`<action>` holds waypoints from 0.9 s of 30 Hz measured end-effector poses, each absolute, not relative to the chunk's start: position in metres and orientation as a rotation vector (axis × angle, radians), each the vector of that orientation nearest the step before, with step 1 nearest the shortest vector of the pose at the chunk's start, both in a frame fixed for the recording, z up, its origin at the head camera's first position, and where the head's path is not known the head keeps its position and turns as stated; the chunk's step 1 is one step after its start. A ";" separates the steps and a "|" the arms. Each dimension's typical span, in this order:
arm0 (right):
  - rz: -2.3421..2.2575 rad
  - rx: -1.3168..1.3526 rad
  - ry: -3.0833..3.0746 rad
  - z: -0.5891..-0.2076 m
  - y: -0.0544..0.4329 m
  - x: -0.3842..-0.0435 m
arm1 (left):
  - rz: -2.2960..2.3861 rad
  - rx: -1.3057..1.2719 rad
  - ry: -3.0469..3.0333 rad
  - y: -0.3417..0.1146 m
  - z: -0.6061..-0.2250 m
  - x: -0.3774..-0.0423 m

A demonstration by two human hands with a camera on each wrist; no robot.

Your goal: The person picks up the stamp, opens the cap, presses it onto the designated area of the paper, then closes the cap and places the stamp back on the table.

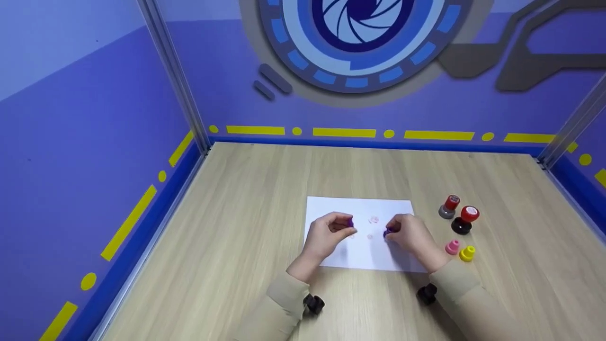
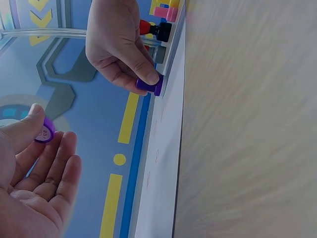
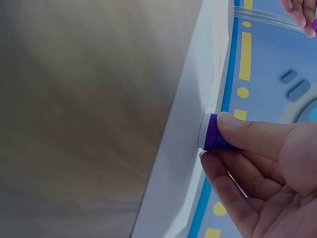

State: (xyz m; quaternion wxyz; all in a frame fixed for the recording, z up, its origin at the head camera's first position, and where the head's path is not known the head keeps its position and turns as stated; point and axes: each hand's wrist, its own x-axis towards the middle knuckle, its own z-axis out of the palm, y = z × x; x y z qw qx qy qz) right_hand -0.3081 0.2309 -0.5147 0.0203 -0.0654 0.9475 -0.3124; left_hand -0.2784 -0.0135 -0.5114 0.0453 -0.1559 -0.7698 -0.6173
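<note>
Over the left part of a white sheet of paper (image 1: 352, 258), my left hand (image 1: 323, 237) pinches a small purple cap (image 2: 47, 132) between thumb and forefinger; its round end carries a white label with reddish print. My right hand (image 1: 413, 236) grips a purple stamp (image 3: 214, 133) by its body, pale base down at the right part of the sheet. In the left wrist view the base looks to be on the paper. Several faint reddish prints (image 1: 373, 219) mark the sheet between the hands.
Right of the paper stand a red and grey stamp (image 1: 447, 211), a red and black stamp (image 1: 462, 226), a pink stamp-like piece (image 1: 452, 246) and a yellow one (image 1: 467, 254). Blue panels (image 1: 331, 113) wall the table's back and sides. Black camera mounts (image 1: 313, 304) sit under both wrists.
</note>
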 end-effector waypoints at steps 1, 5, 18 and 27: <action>-0.969 -0.192 2.932 -0.515 0.231 -0.308 | -1.887 -0.477 -2.352 -0.014 -0.512 -0.278; -0.964 -0.179 2.915 -0.515 0.230 -0.308 | -1.883 -0.479 -2.350 -0.014 -0.513 -0.278; -0.950 -0.196 2.958 -0.515 0.229 -0.310 | -1.898 -0.464 -2.358 -0.015 -0.515 -0.279; -0.936 -0.190 2.950 -0.516 0.230 -0.310 | -1.896 -0.442 -2.370 -0.014 -0.514 -0.280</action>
